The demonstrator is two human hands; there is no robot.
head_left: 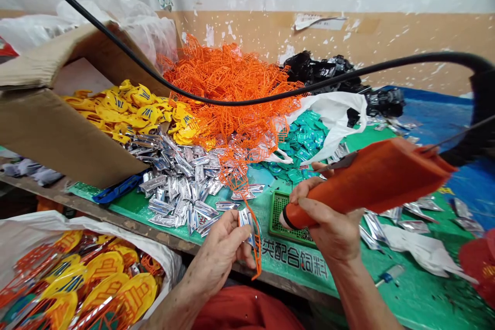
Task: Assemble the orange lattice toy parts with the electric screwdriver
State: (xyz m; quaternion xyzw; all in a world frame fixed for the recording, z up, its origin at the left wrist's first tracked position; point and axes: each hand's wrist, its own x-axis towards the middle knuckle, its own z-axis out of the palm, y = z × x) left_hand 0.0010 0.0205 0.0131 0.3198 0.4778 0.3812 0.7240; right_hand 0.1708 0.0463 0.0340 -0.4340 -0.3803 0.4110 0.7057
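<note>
My left hand [223, 250] is closed on a small silver part [245, 217] together with a thin orange plastic frame piece [256, 247], held just above the table's near edge. My right hand [328, 221] is wrapped round the handle of an orange powered tool [371, 180], whose tip points down over a small green grid tray [279, 211]. A black cable [240, 100] runs from the tool across the view. Just beyond my left hand lies a heap of silver parts [181, 185].
A pile of orange frames [232, 82], yellow parts [127, 108] by a cardboard box [46, 129], teal parts [305, 144] on white plastic and black parts [328, 72] cover the green table [417, 294]. A bag of assembled yellow-orange pieces [88, 278] sits at lower left.
</note>
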